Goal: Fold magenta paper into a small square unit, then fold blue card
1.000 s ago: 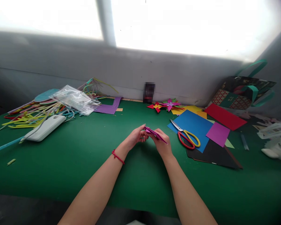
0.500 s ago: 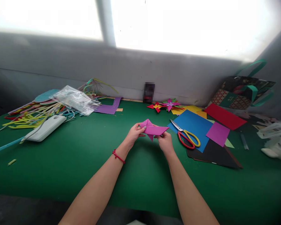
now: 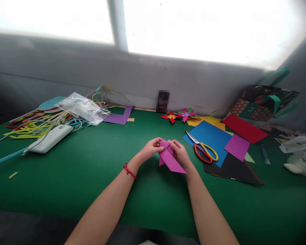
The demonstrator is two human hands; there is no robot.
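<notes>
A folded magenta paper piece [image 3: 169,159] is held between both hands just above the green table [image 3: 66,177], its long point slanting down toward me. My left hand [image 3: 150,149], with a red string at the wrist, pinches the paper's upper left corner. My right hand [image 3: 180,153] grips the upper right part, its fingers curled over the fold. Red-and-yellow scissors [image 3: 204,149] lie just right of my right hand on a blue sheet [image 3: 211,134].
Coloured sheets lie at right: purple [image 3: 237,146], red [image 3: 244,126], black [image 3: 232,168]. Finished paper flowers [image 3: 183,114] sit near the wall. At left are a pile of coloured strips [image 3: 33,127], a clear plastic bag [image 3: 81,108] and a white case [image 3: 49,139]. A patterned bag [image 3: 262,100] stands far right.
The magenta paper, held flat and wide half a second ago, has been turned so its long point slants down toward me. Both hands have drawn closer together.
</notes>
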